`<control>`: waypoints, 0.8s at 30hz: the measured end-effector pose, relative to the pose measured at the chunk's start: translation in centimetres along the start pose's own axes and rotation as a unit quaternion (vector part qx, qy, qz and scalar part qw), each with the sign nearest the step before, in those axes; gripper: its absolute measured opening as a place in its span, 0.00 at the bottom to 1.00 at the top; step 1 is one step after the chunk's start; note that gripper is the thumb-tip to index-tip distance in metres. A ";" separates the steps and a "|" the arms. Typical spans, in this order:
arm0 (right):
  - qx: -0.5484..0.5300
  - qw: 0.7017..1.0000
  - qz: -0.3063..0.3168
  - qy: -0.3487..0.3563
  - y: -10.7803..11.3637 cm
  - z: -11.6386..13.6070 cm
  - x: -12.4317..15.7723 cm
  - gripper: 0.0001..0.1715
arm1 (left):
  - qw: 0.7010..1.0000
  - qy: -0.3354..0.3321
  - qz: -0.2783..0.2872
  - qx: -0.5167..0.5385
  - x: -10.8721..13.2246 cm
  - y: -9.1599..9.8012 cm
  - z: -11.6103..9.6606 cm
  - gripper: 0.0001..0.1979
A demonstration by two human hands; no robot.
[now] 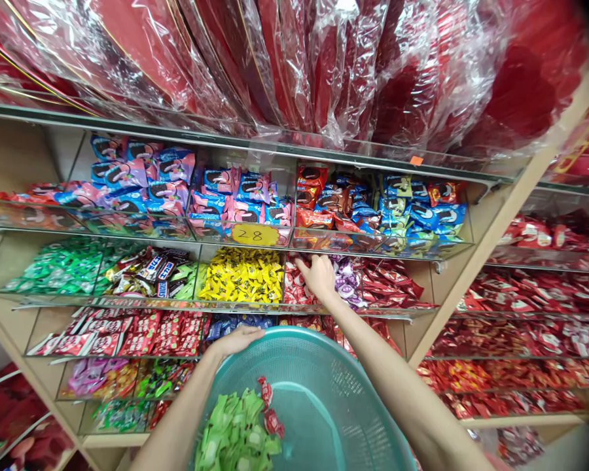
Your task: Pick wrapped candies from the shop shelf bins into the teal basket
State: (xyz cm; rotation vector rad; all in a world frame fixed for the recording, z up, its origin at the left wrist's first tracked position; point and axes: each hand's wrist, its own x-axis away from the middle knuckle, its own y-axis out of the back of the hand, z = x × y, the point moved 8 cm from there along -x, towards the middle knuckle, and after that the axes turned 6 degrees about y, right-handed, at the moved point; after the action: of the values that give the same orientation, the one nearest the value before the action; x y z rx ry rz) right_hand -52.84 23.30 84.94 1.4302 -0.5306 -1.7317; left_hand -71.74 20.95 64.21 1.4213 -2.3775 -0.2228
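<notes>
My left hand (239, 340) is closed on the rim of a green plastic basket (368, 405) with mesh sides. Inside lie a pile of green-wrapped candies (238, 432) and two red-wrapped candies (273, 423). My right hand (320, 278) reaches over the basket into a shelf compartment of red-and-white wrapped candies (294, 284). Its fingers are curled down among them, and what they hold is hidden. Purple-and-white wrapped candies (346, 281) lie just right of that hand. To its left, past a clear divider, are yellow-wrapped candies (240, 275).
Overhead, a glass shelf edge (235, 134) carries plastic-wrapped red items (285, 65). Packaged cookies (248, 196) fill the tier below, behind a yellow "28" tag (255, 233). A wooden upright (476, 261) separates more candy shelves at right.
</notes>
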 end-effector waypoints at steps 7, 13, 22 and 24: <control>0.018 0.998 0.051 -0.024 -0.6 0.5 -0.9 0.29 | 1.000 0.019 -0.009 0.005 0.5 0.5 0.4 0.29; 0.016 0.995 0.079 -0.055 -1.0 0.3 -1.4 0.27 | 0.999 0.026 0.004 0.034 0.9 0.3 0.1 0.28; -0.013 0.998 0.022 -0.062 -0.3 0.1 -0.6 0.25 | 0.999 0.026 0.000 0.037 0.8 0.6 0.4 0.27; -0.034 0.997 -0.009 -0.063 0.0 -0.1 -0.1 0.26 | 0.999 0.027 0.001 0.040 0.6 0.6 0.6 0.27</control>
State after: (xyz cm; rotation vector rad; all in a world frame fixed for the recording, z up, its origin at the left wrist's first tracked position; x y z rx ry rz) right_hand -52.73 23.40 85.03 1.2885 -0.5221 -1.8465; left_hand -72.71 20.66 64.02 1.4421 -2.3687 -0.0888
